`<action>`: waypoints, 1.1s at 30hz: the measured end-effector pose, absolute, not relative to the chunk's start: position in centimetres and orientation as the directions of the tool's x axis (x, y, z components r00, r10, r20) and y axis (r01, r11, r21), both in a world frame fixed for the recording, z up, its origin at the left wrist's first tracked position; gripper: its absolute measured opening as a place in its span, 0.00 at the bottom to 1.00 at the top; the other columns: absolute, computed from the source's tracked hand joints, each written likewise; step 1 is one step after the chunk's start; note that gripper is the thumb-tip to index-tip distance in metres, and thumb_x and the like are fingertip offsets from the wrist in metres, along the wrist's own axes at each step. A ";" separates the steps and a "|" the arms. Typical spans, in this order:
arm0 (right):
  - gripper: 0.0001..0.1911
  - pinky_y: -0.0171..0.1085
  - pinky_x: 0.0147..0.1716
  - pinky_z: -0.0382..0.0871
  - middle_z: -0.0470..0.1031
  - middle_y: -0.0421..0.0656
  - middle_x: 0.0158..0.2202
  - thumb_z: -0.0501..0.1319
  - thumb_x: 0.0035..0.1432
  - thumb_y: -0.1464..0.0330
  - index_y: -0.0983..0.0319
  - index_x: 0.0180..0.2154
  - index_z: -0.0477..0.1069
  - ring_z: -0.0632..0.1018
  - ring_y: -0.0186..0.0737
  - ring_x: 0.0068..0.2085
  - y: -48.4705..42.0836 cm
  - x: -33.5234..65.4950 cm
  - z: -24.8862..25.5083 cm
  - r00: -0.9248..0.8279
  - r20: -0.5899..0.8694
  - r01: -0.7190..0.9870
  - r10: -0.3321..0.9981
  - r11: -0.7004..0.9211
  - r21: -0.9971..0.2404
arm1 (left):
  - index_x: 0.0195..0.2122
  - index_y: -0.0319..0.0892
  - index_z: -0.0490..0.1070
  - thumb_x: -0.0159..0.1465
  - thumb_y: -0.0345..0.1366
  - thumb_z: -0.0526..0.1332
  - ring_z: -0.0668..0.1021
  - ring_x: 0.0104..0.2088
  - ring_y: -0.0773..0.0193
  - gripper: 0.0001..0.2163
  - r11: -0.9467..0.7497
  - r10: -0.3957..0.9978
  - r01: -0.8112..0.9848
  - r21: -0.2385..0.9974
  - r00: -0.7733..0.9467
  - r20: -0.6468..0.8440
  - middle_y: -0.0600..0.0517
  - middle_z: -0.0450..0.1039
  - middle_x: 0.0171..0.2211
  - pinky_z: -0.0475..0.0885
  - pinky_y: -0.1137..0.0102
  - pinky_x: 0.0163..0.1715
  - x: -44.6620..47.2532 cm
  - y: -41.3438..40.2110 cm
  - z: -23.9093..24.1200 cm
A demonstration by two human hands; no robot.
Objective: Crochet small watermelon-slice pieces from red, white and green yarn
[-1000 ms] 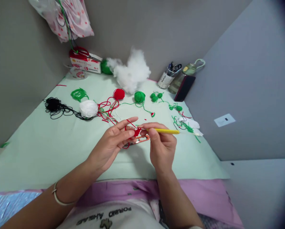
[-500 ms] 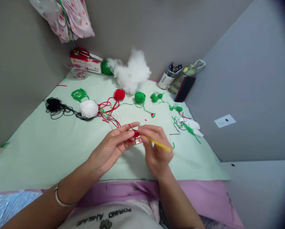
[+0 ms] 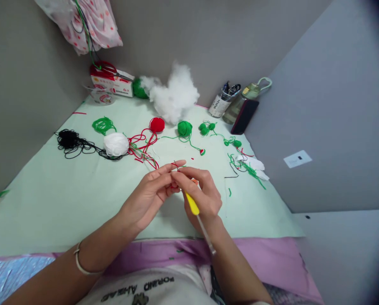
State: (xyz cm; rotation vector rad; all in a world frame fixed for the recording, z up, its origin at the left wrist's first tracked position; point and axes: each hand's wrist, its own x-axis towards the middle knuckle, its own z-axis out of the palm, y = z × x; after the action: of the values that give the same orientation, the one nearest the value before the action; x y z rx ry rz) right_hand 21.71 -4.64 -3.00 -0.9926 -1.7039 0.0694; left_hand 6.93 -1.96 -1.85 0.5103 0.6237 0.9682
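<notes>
My left hand [image 3: 145, 197] pinches a small red crochet piece [image 3: 174, 185], mostly hidden by my fingers. Red yarn runs over its raised index finger. Close against it, my right hand [image 3: 205, 195] grips a crochet hook [image 3: 192, 204] with a yellow handle, its metal shaft pointing back toward my wrist. The hook's working end is at the fingertips of both hands. Beyond them lies a red yarn ball [image 3: 157, 125] with loose strands. A green yarn ball [image 3: 184, 128] sits to its right, its strand leading to a small red, white and green piece [image 3: 202, 152].
White stuffing [image 3: 175, 95] is heaped at the back. White yarn [image 3: 116, 144] and tangled black yarn [image 3: 67, 139] lie left. Scissors [image 3: 108, 68] rest on a box [image 3: 122, 87]. A pen cup [image 3: 219, 106], bottle [image 3: 232, 111] and phone [image 3: 244, 117] stand back right, with green scraps [image 3: 253, 171] nearer.
My right hand has moved slightly left, closer to my left fingers. The crochet hook has swung from pointing right to pointing down toward me, and its metal shaft now shows.
</notes>
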 end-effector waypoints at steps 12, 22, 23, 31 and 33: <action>0.07 0.37 0.30 0.75 0.80 0.42 0.35 0.64 0.68 0.68 0.57 0.40 0.82 0.79 0.36 0.32 -4.4 21.3 -1.8 0.172 0.510 0.155 0.843 0.489 -0.859 | 0.56 0.43 0.80 0.61 0.32 0.73 0.75 0.30 0.73 0.21 0.372 0.923 -0.572 0.731 0.314 -0.223 0.56 0.75 0.31 0.71 0.79 0.35 6.9 -2.4 -1.4; 0.07 0.36 0.29 0.76 0.81 0.41 0.36 0.65 0.68 0.69 0.56 0.40 0.83 0.79 0.34 0.31 -4.6 21.7 -2.2 0.247 0.465 0.040 0.850 0.471 -0.881 | 0.52 0.41 0.84 0.60 0.30 0.73 0.73 0.30 0.74 0.17 0.433 0.897 -0.597 0.675 0.358 -0.259 0.55 0.74 0.32 0.72 0.79 0.34 6.3 -1.9 -1.6; 0.07 0.35 0.29 0.76 0.81 0.41 0.36 0.65 0.68 0.68 0.56 0.40 0.83 0.79 0.33 0.30 -4.6 21.7 -2.2 0.242 0.458 0.024 0.856 0.466 -0.884 | 0.51 0.41 0.84 0.60 0.30 0.73 0.73 0.30 0.73 0.16 0.438 0.895 -0.598 0.672 0.364 -0.259 0.54 0.74 0.33 0.72 0.78 0.34 6.3 -1.8 -1.7; 0.07 0.35 0.30 0.76 0.80 0.40 0.36 0.65 0.68 0.68 0.55 0.40 0.83 0.79 0.33 0.31 -4.8 21.7 -2.3 0.233 0.431 -0.046 0.872 0.452 -0.891 | 0.50 0.47 0.84 0.58 0.34 0.75 0.72 0.31 0.72 0.17 0.367 0.919 -0.524 0.768 0.332 -0.213 0.56 0.73 0.30 0.69 0.77 0.36 6.3 -2.2 -1.6; 0.07 0.34 0.29 0.76 0.81 0.40 0.36 0.65 0.68 0.69 0.55 0.41 0.84 0.79 0.33 0.31 -4.7 21.5 -2.2 0.229 0.449 -0.013 0.864 0.464 -0.886 | 0.50 0.48 0.84 0.58 0.34 0.76 0.73 0.33 0.70 0.18 0.339 0.931 -0.525 0.781 0.304 -0.200 0.56 0.73 0.30 0.69 0.76 0.38 6.5 -2.4 -1.5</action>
State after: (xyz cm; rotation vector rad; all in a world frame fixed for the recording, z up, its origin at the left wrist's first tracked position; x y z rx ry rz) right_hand 21.48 -4.71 -2.21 -0.9063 -1.1900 0.7330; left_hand 6.48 -2.42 -1.51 0.6682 0.7279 1.0655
